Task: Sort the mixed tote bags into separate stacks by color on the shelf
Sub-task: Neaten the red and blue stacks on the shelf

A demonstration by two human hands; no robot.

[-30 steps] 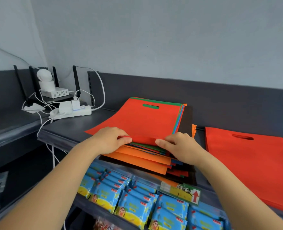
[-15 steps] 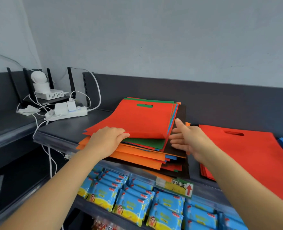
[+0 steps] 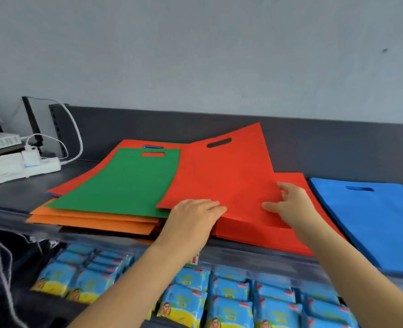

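A red tote bag (image 3: 224,176) is lifted and tilted, its handle end raised toward the wall, half over the red stack (image 3: 278,235) in the middle of the shelf. My left hand (image 3: 193,216) grips its near edge with fingers on top. My right hand (image 3: 288,204) pinches its near right corner. To the left lies the mixed pile with a green bag (image 3: 122,183) on top, a red one under it, and orange bags (image 3: 94,221) at the bottom front. A blue bag stack (image 3: 373,216) lies at the right.
The dark shelf (image 3: 18,192) has a low back wall. A white power strip (image 3: 25,165) with cables and a router (image 3: 0,140) sit at the far left. Blue snack packets (image 3: 229,301) fill the lower shelf below my arms.
The top red bag has left the mixed pile and moved right over the red stack, uncovering the green bag. Both hands shifted right with it, and my view turned right.
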